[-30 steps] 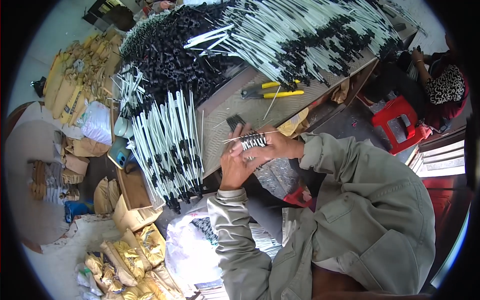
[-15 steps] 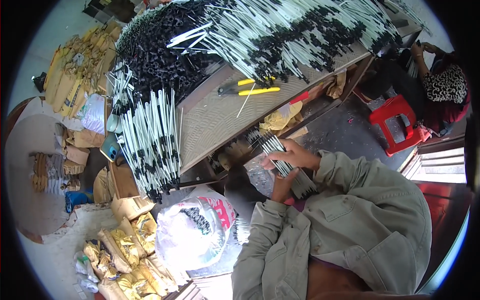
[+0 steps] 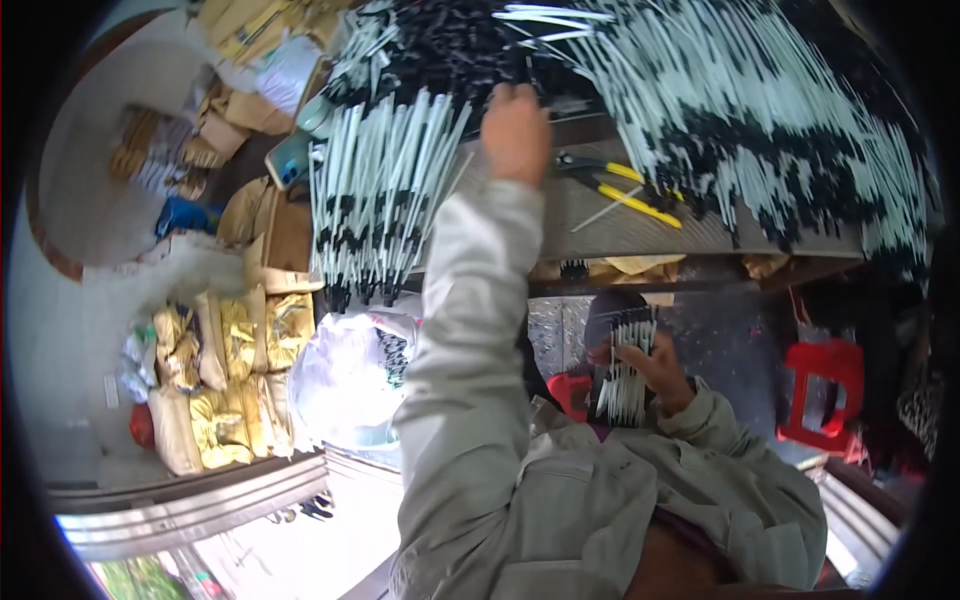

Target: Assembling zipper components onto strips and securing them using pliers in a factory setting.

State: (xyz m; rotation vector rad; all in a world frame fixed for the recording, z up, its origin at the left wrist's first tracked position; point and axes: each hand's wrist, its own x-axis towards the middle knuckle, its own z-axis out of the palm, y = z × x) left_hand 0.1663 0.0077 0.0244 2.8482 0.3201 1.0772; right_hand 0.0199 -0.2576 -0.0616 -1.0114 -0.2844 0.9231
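My right hand (image 3: 658, 368) is wrapped round a bundle of thin white rods (image 3: 627, 385) with dark ends, held close in front of my body. My left hand (image 3: 516, 135) is stretched out over the worktable, at the near edge of a heap of small black parts (image 3: 455, 40). Blur and the heap hide its fingertips, so I cannot make out what they touch. Beside that arm, on the left, lies a stack of white rods with black fittings (image 3: 385, 190). Yellow-handled pliers (image 3: 640, 203) rest on the table to the right of my left hand.
A large pile of white rods with black ends (image 3: 750, 110) covers the table's right side. Below stand a white plastic sack (image 3: 350, 380), yellow-brown wrapped packages (image 3: 220, 390) and a red stool (image 3: 825, 395). A shelf edge (image 3: 700, 272) runs under the tabletop.
My left hand has let go of the rod bundle and moved up to the black parts. The bundle stays in my right hand, now more upright. The whole view has turned.
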